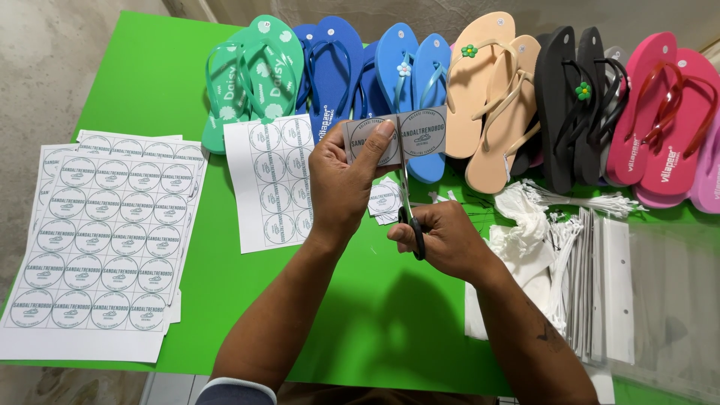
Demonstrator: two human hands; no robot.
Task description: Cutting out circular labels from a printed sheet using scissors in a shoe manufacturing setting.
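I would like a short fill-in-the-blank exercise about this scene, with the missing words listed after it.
1. The right hand cuts the paper strip with ____.
2. The left hand holds the strip, which shows two ____ labels.
3. The table is covered in ____.
4. The flip-flops lie in a row along the table's ____ edge.

Missing words: scissors; round; green; far
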